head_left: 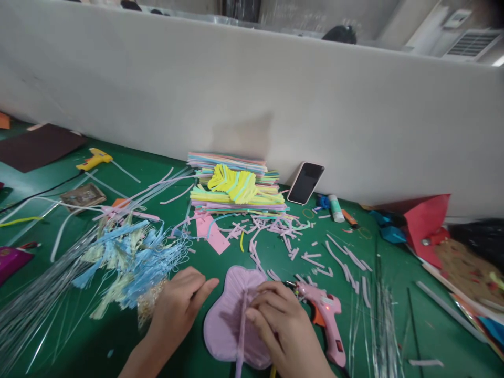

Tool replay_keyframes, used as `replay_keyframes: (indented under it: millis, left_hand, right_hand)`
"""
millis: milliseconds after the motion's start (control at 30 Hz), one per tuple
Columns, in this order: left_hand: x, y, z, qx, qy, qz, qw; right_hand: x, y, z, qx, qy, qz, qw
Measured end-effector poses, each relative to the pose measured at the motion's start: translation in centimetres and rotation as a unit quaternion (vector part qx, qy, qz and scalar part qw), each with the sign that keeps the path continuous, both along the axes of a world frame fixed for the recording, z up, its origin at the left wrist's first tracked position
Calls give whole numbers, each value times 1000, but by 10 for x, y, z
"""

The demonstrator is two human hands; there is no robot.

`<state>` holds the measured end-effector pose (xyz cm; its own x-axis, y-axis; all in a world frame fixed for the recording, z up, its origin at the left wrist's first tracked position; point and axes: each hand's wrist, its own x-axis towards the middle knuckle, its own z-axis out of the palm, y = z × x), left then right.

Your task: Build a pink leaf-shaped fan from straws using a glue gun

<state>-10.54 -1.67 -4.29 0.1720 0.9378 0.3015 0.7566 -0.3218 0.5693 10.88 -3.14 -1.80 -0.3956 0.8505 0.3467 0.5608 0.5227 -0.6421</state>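
Observation:
A purple petal-shaped fan (220, 328) with a pleated surface lies in front of me on the green table. A narrow purple strip (241, 325) runs down its middle and past its lower edge. My right hand (281, 323) is over the fan's right side, fingers bent, thumb and fingertips closed at the strip. Left of the fan, my left hand (179, 299) has its fingers curled in and its thumb pointing at the fan; I see nothing in it. A pink glue gun (325, 310) with a lit red light lies right of my right hand. Purple strip scraps (311, 260) are scattered beyond the fan.
Stacked coloured strips (236, 205) and a propped phone (306, 182) stand before the white partition (244, 89). Blue tassels (137, 257) and silvery strands (43, 299) lie left. Further back is a yellow glue gun (94, 158). A glue stick (335, 208) and red paper (427, 226) are right.

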Motion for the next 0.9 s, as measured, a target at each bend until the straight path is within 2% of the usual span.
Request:
replay_keyframes:
  millis: [133,267,400,500,600,667,800,900]
  left_hand:
    - [4,3,-8,14,-27,-34,999]
    - [4,2,-14,-3,-34,3,999]
    - [4,2,-17,-20,-38,8,999]
    - [6,3,-17,-15,-55,6,998]
    - [6,3,-16,-25,-58,-22,998]
    - [5,3,-15,-25,-58,-46,997]
    - [4,1,-15,-23,-33,-55,998]
    - [4,3,-13,-34,-17,3,999]
  right_hand:
    - [11,5,6,21,-33,-39,998]
    - [29,5,11,34,-33,-74,996]
    - [59,0,10,31,-65,-228,971]
    - [87,-12,-3,-57,-135,-334,931]
    - [110,-30,-27,-173,-190,-390,884]
    - [117,-43,-45,-224,-209,-398,865]
    - [117,-57,-69,-278,-189,-409,849]
    - [119,-53,-71,-259,-172,-428,848]
